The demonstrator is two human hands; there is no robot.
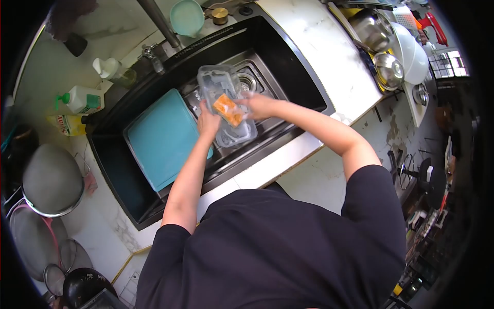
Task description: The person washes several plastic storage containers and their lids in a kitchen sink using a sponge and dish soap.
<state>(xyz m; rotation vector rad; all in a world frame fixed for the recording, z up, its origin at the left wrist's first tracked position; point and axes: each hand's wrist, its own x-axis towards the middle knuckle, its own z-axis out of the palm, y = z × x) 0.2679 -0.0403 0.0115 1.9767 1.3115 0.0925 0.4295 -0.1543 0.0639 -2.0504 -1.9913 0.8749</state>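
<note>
A clear plastic container (237, 135) is held over the dark sink (303, 67), tilted, between my two hands. My left hand (208, 122) grips its left side, the fingers bent against the wall. An orange sponge (228, 109) with some white on it lies against the container's inside. On the right, my right hand (256, 106) is closed at the sponge's edge, its fingers blurred by motion. A blue-green board (162, 139) rests in the left part of the sink, beside my left forearm. Behind the container the round metal drain (247, 81) shows in part.
A faucet (153, 57) stands at the sink's back edge, near a pale green bowl (187, 17). Bottles (85, 100) stand at the left, above several strainers (53, 179). Metal bowls (388, 71) and white bowls sit on a rack at the right.
</note>
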